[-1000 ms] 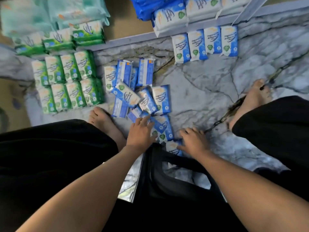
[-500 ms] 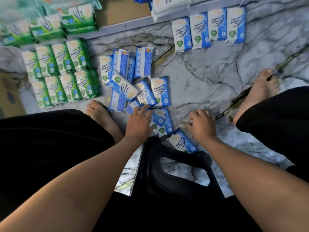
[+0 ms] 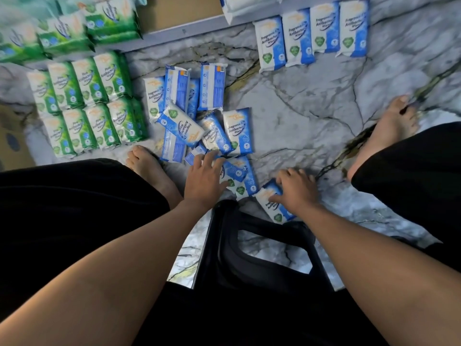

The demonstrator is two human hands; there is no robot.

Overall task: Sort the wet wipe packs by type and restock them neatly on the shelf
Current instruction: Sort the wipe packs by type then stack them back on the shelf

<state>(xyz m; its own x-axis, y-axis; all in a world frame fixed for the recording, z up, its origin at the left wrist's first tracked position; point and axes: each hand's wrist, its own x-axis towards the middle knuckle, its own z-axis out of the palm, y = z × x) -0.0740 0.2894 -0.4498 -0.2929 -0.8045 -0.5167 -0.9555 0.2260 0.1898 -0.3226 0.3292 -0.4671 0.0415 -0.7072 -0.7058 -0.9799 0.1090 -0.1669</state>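
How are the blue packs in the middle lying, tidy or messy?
Messy. The middle blue packs overlap at mixed angles, unlike the straight row of four by the shelf.

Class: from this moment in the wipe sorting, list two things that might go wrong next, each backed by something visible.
1. The left hand rests on the loose blue pile beside the left foot; packs may slide or get stepped on.
2. The right hand grips one blue pack by its end; it might slip.

Surface finishes, floor-level stock
Blue packs (image 3: 238, 131) and green packs (image 3: 84, 103): glossy plastic film. Floor (image 3: 311, 116): polished, veined marble look. Stool (image 3: 262, 270): black, smooth, matt plastic.
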